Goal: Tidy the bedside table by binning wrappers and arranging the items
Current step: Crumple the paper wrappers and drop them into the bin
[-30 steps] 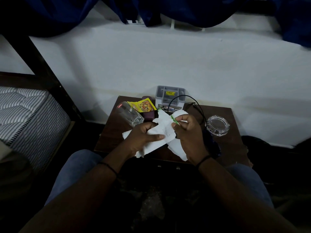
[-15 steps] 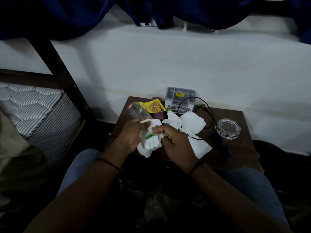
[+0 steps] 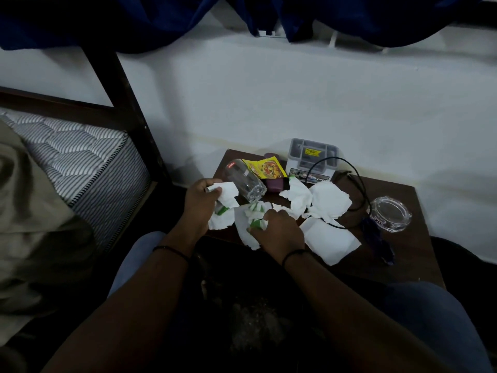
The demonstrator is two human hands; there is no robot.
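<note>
Hands over table edge (image 3: 419, 254), left hand (image 3: 200, 201) and right hand (image 3: 279, 232) each apparently clutching crumpled paper (image 3: 224, 196).

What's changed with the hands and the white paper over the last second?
The hands have parted. The left hand carried its crumpled wad of paper off to the left; the right hand now grips a separate green-marked piece at the table's front edge. The glass, yellow sachet and ashtray stayed put.
</note>
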